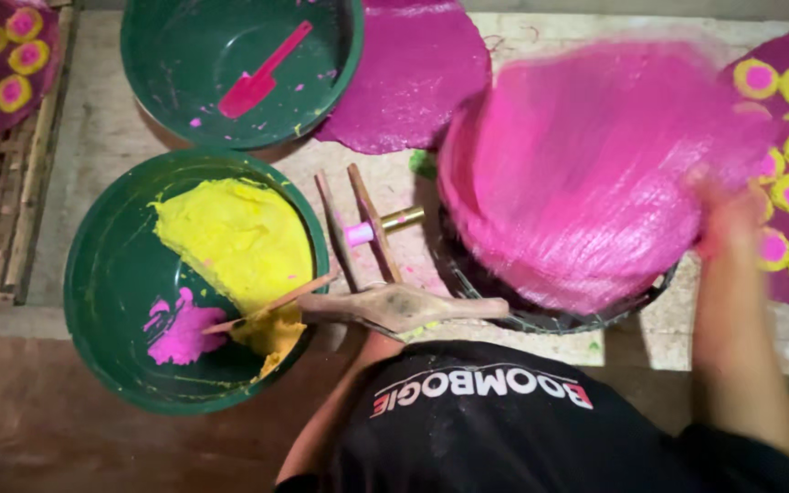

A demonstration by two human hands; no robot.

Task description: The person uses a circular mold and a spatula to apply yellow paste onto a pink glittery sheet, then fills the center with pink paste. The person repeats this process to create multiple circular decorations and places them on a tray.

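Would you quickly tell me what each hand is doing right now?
Left hand: closed on a thin stick in the yellow paste.
Right hand: blurred, at the pink sheet; grip cannot be told.

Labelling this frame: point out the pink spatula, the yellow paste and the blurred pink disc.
pink spatula [250,89], head view, on its blade
yellow paste [235,239], head view, middle of the mass
pink disc [586,173], head view, centre of its face

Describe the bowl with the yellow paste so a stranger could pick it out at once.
Start at the big pink disc in the right hand and look left to two dark green bowls. It is the nearer bowl, lower left. Only it holds yellow paste with a pink smear; the farther bowl holds a pink spatula.
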